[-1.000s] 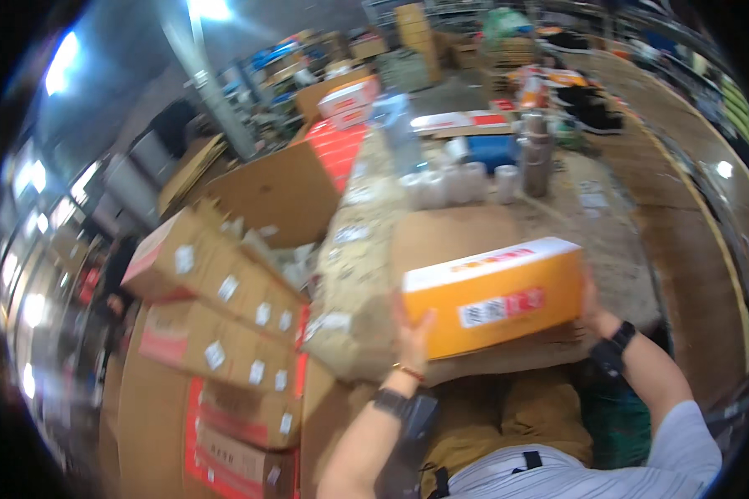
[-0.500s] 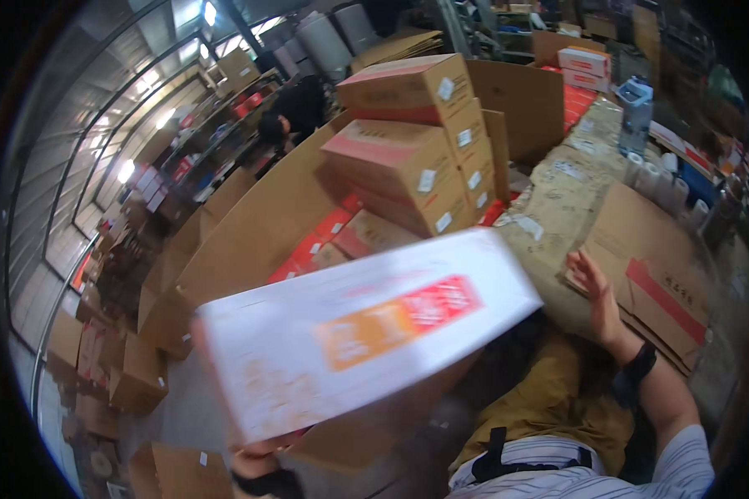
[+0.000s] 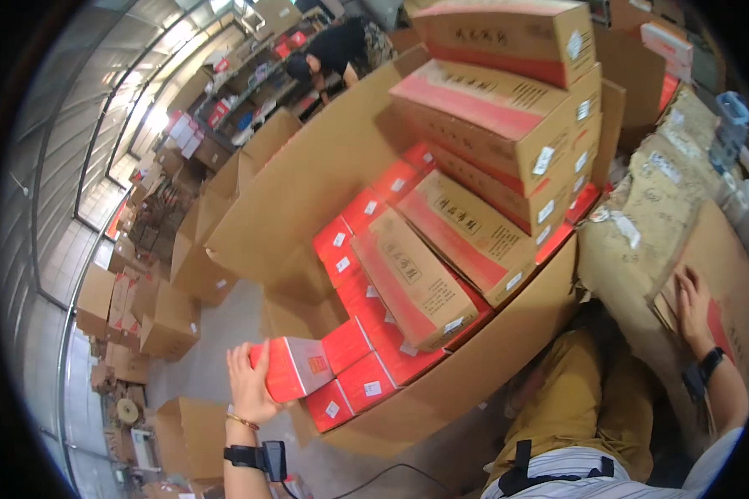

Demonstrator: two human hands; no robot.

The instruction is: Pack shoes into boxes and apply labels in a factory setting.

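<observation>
My left hand [image 3: 251, 387] has its fingers wrapped round the end of a red box [image 3: 290, 372] with a white printed side. I hold this box at the near left corner of a large open carton [image 3: 441, 412], above and beside rows of red boxes [image 3: 373, 384] with small white labels. Two long brown boxes, one nearer [image 3: 412, 283] and one farther [image 3: 470, 237], lie on top of those rows. To the right, my right hand [image 3: 692, 303] lies with fingers stretched out on a flattened brown carton [image 3: 724, 258].
More long brown boxes [image 3: 508, 108] are stacked at the carton's far right. A paper-covered bench [image 3: 641, 208] with a clear plastic jug [image 3: 729, 129] stands on my right. Open cartons [image 3: 168, 316] stand on the floor to the left. Another person [image 3: 341, 54] bends over beyond the carton.
My left hand has taken the box from close in front of me to the large carton's near left corner. My right hand has come down onto the flattened carton. The view has shifted.
</observation>
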